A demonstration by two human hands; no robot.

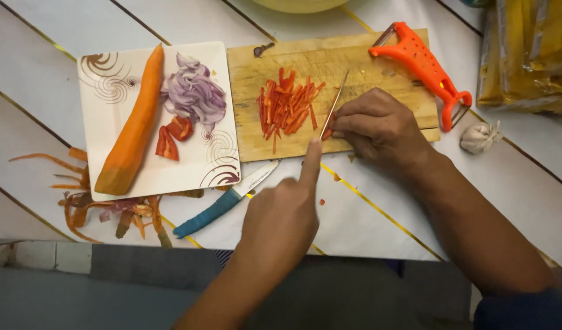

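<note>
A wooden cutting board (378,61) carries a pile of thin red pepper strips (287,107). My left hand (281,217) grips a knife, index finger stretched along the spine. The thin blade (334,102) stands edge-on, just right of the strips. My right hand (382,128) rests on the board with its fingers curled, pinning a small red pepper piece (327,132) against the blade.
Left of the board, a white square plate (103,73) holds a peeled carrot (134,122), sliced purple onion (194,95) and red pepper chunks (171,137). Nearby lie a blue-handled knife (223,205), carrot peels (85,201), an orange peeler (424,67), a garlic bulb (479,137) and yellow packets (528,52).
</note>
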